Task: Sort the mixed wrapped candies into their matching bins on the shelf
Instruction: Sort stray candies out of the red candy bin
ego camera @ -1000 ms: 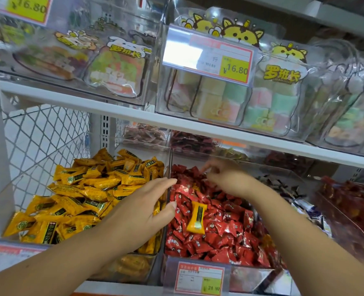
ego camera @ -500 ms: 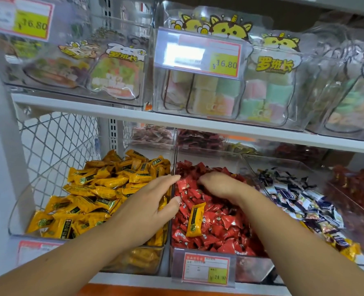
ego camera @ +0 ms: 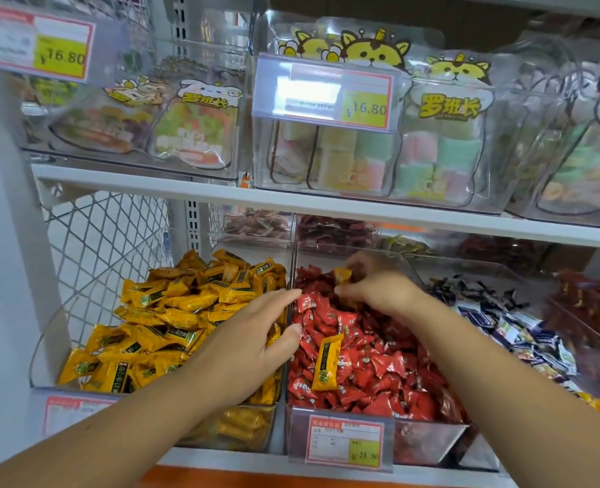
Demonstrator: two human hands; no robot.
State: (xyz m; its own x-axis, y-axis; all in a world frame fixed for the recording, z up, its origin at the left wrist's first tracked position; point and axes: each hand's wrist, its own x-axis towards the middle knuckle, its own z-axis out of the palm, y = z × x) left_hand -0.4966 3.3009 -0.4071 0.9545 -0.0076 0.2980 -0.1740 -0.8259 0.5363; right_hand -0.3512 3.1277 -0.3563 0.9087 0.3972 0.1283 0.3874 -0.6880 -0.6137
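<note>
At the far end of the red bin (ego camera: 428, 442), my right grip (ego camera: 379, 287) pinched a stray yellow candy (ego camera: 342, 276). I judged it should lift clear before crossing left to the yellow bin (ego camera: 235, 427), at whose edge my left grip (ego camera: 252, 332) lay open, empty.

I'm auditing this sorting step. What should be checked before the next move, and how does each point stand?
1. The right hand pinches the held candy, a yellow one: ok.
2. The yellow bin is open on top: ok.
3. The left hand is out of the way: not ok, over the divider.
4. The red bin is free of strays: not ok, a stray candy, yellow, lies on top.
5. Strays buried deeper: cannot tell.
</note>
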